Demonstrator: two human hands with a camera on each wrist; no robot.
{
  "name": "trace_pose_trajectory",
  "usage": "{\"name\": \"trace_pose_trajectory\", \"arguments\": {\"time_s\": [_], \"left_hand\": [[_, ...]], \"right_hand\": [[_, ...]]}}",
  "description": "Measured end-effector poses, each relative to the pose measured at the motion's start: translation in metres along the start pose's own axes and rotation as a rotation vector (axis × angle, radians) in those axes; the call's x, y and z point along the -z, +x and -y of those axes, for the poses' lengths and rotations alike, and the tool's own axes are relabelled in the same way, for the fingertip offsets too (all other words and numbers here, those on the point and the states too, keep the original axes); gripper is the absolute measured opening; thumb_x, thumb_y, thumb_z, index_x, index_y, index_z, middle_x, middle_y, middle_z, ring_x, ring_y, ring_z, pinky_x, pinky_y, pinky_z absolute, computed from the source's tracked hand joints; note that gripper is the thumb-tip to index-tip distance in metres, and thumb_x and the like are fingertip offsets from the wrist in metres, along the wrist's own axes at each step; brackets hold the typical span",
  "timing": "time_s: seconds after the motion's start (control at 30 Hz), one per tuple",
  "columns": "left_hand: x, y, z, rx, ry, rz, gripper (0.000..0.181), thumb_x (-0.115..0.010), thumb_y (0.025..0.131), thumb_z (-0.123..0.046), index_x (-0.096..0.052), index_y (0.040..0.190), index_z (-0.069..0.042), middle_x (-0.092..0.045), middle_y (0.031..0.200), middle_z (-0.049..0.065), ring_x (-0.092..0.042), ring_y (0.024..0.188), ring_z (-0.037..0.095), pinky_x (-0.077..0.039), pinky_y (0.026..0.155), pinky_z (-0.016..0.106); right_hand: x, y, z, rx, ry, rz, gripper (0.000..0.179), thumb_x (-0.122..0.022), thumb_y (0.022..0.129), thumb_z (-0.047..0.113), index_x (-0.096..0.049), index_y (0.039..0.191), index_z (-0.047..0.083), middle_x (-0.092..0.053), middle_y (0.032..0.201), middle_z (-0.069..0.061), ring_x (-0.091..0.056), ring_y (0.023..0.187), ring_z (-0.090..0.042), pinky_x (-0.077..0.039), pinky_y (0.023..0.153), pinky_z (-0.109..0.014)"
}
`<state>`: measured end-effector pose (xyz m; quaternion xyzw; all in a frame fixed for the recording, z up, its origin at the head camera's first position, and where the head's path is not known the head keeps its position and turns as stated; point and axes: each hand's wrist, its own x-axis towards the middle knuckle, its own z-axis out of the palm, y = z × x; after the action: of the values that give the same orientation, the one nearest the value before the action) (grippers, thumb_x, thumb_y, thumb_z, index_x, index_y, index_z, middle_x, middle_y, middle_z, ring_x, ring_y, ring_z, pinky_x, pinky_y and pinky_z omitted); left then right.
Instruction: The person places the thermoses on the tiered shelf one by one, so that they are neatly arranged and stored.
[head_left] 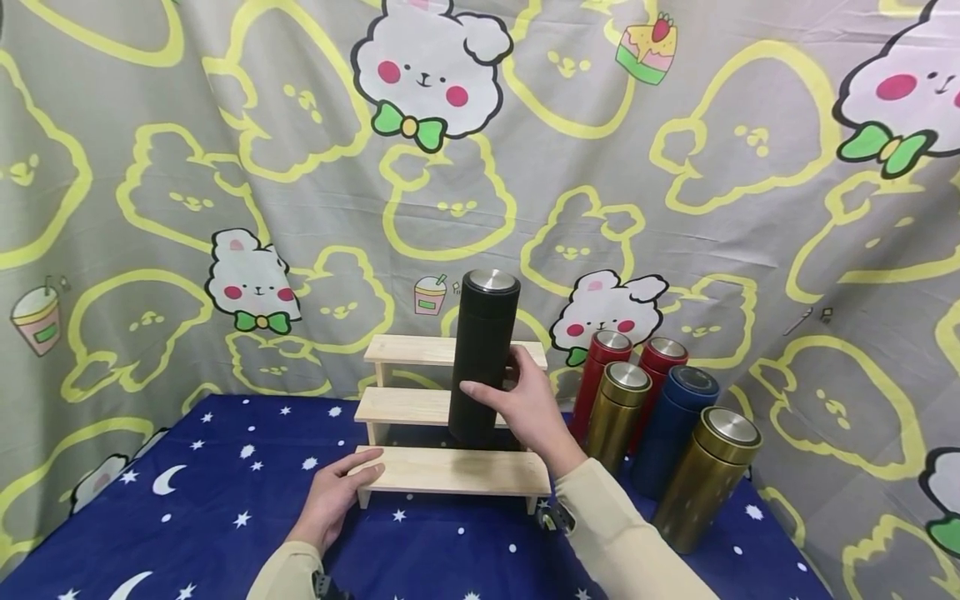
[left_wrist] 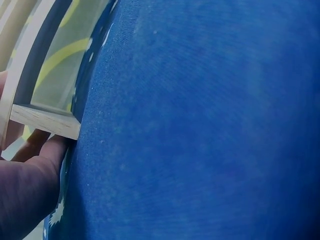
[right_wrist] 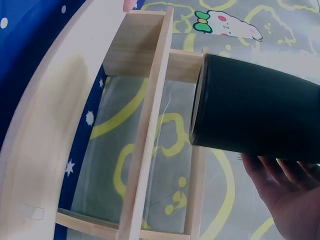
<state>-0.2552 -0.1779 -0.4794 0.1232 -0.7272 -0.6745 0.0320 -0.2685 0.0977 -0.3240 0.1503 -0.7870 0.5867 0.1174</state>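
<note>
My right hand (head_left: 534, 408) grips a black thermos bottle (head_left: 483, 358) with a silver-topped lid, thumb across its front and fingers round its right side. The bottle is nearly upright, in front of the upper steps of a three-step wooden rack (head_left: 450, 471). From the right wrist view, the base of the black bottle (right_wrist: 255, 107) appears held off the boards. At the rack's lower left end, my left hand (head_left: 333, 492) holds the bottom step. The left wrist view shows its fingers (left_wrist: 50, 150) around the end by the rack's leg (left_wrist: 47, 122).
To the right stand several more thermos bottles: two red ones (head_left: 597, 375), two gold ones (head_left: 705, 483) and a blue one (head_left: 671, 433). A dark blue star-and-moon cloth (head_left: 247, 475) covers the table. Behind hangs a grey curtain (head_left: 330, 208) with cartoon prints.
</note>
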Motion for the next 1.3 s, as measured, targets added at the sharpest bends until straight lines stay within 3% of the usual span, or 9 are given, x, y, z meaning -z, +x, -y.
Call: {"name": "trace_pose_trajectory", "arguments": {"time_s": [0.4, 0.57, 0.7, 0.9, 1.3], "left_hand": [[0.0, 0.0, -0.001, -0.006, 0.01, 0.006, 0.046, -0.08, 0.082, -0.021, -0.069, 0.123, -0.004, -0.046, 0.143, 0.022, -0.056, 0.107, 0.023, -0.047, 0.079, 0.023], [0.0, 0.0, -0.001, -0.013, 0.008, 0.012, 0.047, -0.08, 0.083, -0.023, -0.069, 0.123, -0.004, -0.045, 0.144, 0.023, -0.055, 0.113, 0.027, -0.048, 0.086, 0.029], [0.0, -0.001, -0.001, -0.011, 0.003, 0.011, 0.045, -0.079, 0.083, -0.022, -0.069, 0.123, -0.003, -0.045, 0.144, 0.024, -0.054, 0.116, 0.029, -0.047, 0.093, 0.035], [0.0, -0.001, -0.002, -0.017, 0.002, 0.012, 0.045, -0.08, 0.083, -0.021, -0.069, 0.123, -0.003, -0.045, 0.144, 0.023, -0.055, 0.112, 0.026, -0.048, 0.087, 0.029], [0.0, -0.002, -0.002, -0.009, 0.005, 0.006, 0.045, -0.08, 0.082, -0.02, -0.069, 0.122, -0.003, -0.048, 0.142, 0.021, -0.056, 0.111, 0.026, -0.046, 0.089, 0.031]], "right_hand": [[-0.006, 0.023, 0.01, -0.001, 0.012, 0.005, 0.071, -0.086, 0.075, 0.041, -0.052, 0.134, 0.02, -0.061, 0.121, 0.0, -0.059, 0.108, -0.021, -0.053, 0.089, -0.047], [-0.011, 0.033, 0.013, 0.029, 0.08, 0.032, 0.068, -0.086, 0.076, 0.037, -0.052, 0.133, 0.019, -0.061, 0.119, -0.002, -0.058, 0.107, -0.022, -0.055, 0.084, -0.044], [-0.016, 0.04, 0.012, 0.033, 0.071, 0.041, 0.066, -0.085, 0.077, 0.037, -0.053, 0.132, 0.019, -0.061, 0.118, 0.0, -0.057, 0.108, -0.02, -0.051, 0.09, -0.045], [-0.021, 0.05, 0.012, 0.05, 0.084, 0.025, 0.064, -0.085, 0.077, 0.035, -0.055, 0.129, 0.015, -0.062, 0.116, -0.002, -0.056, 0.108, -0.021, -0.047, 0.094, -0.047], [-0.028, 0.068, 0.014, 0.071, 0.117, 0.051, 0.063, -0.085, 0.078, 0.029, -0.054, 0.13, 0.011, -0.061, 0.117, -0.007, -0.058, 0.106, -0.023, -0.049, 0.092, -0.044]]}}
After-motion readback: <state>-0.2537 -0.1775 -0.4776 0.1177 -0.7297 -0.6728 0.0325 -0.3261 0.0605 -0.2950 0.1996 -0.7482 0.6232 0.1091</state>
